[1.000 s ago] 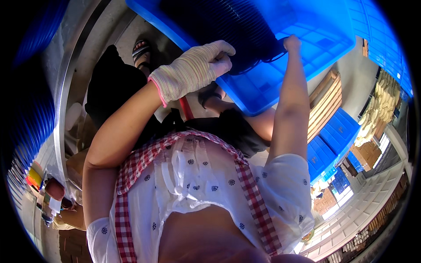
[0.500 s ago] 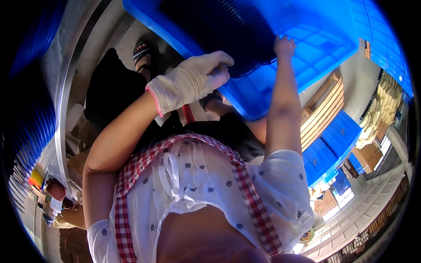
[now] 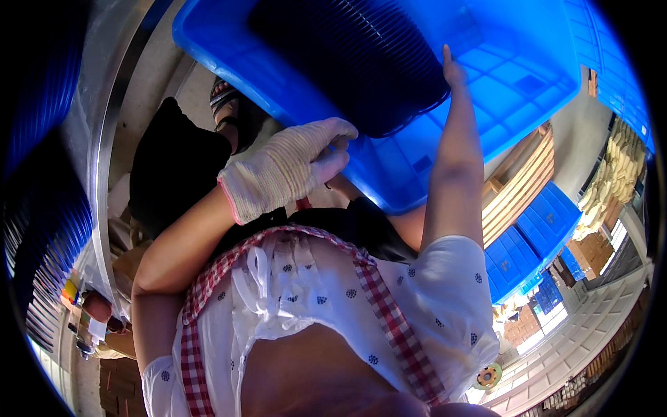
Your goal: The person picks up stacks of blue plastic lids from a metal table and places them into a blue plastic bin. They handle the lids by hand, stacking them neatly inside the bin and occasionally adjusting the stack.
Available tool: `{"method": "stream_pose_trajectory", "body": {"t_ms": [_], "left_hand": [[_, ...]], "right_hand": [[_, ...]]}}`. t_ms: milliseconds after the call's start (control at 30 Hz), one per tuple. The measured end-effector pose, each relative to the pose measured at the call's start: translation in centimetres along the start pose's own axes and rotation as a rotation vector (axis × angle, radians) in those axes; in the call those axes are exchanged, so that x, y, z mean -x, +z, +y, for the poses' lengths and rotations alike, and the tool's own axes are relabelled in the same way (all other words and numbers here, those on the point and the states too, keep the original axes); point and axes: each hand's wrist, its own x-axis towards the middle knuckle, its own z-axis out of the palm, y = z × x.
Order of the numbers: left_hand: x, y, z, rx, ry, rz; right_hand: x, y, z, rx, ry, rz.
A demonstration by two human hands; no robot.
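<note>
A large blue plastic bin (image 3: 528, 104) stands in front of me, and in it lies a stack of dark, thin-rimmed pieces (image 3: 347, 69) whose edges show as close ridges. My left hand (image 3: 285, 163), in a pale knit glove with a pink cuff, is at the bin's near rim beside the stack's near end. Its fingers are curled toward the thumb; what lies between them is hidden. My bare right hand (image 3: 454, 73) reaches into the bin along the stack's right side. It is seen nearly edge-on, with a finger or thumb stretched out and the rest partly hidden.
A metal-edged table (image 3: 103, 160) runs along my left, with stacked blue ridged pieces (image 3: 59, 215) at its far left. On the right are a slatted wooden pallet (image 3: 521, 184), closed blue crates (image 3: 531, 226) and a heap of pale gloves (image 3: 611, 167).
My left hand has moved down and slightly left, away from the stack's edge. The right hand's fingers have straightened from a curl at the stack's side. The bin appears lower in view.
</note>
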Motion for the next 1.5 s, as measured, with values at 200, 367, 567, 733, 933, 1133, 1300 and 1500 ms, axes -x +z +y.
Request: {"method": "stream_pose_trajectory", "body": {"t_ms": [200,367,567,733,933,1133,1300,1500], "left_hand": [[0.2,0.1,0.1,0.040,-0.028,0.021],[0.4,0.4,-0.1,-0.019,0.013,0.020],[-0.1,0.2,-0.9,-0.073,0.045,0.023],[-1.0,0.2,-2.3,-0.137,0.042,0.083],[-2.8,-0.2,-3.8,-0.299,0.096,0.119],[0.3,-1.1,-5.3,-0.418,0.115,0.255],[4.2,-1.6,-2.7,-0.390,-0.057,0.207],[3.7,-1.4,-4.6,-0.378,0.134,0.205]], "right_hand": [[4.3,0.9,-4.3,-0.175,0.100,0.034],[1.2,1.0,-1.7,-0.339,-0.064,0.003],[5.3,-1.9,-6.7,-0.135,-0.293,0.304],[24.4,-14.7,-16.4,-0.949,-0.936,-0.125],[51.0,-22.0,-15.7,-0.723,-1.785,-0.136],[58.5,-19.4,-16.8,-0.738,-1.924,0.449],[59.8,-19.1,-17.9,-0.636,-1.939,0.595],[60.9,-20.9,-14.4,-0.657,-1.750,0.439]]}}
